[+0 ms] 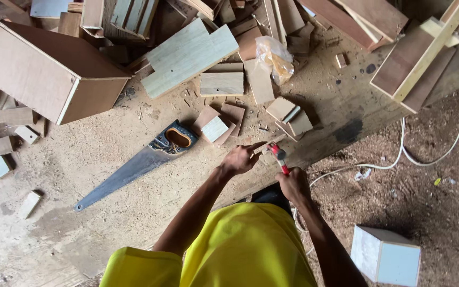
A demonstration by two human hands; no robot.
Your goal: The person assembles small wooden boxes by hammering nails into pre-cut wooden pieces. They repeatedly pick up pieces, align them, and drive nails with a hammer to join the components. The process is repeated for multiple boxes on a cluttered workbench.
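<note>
On the dusty surface point(81, 223), a handsaw point(134, 167) lies idle at left, its handle toward the offcuts. Just right of it, the left hand point(238, 159) pins a small wood strip point(268, 144), fingers pinching its near end. The right hand point(293, 184) has its fingers wrapped shut around a red-handled tool point(279, 157), head touching the strip. This looks like fastening work; the next stroke needs the strip held steady.
</note>
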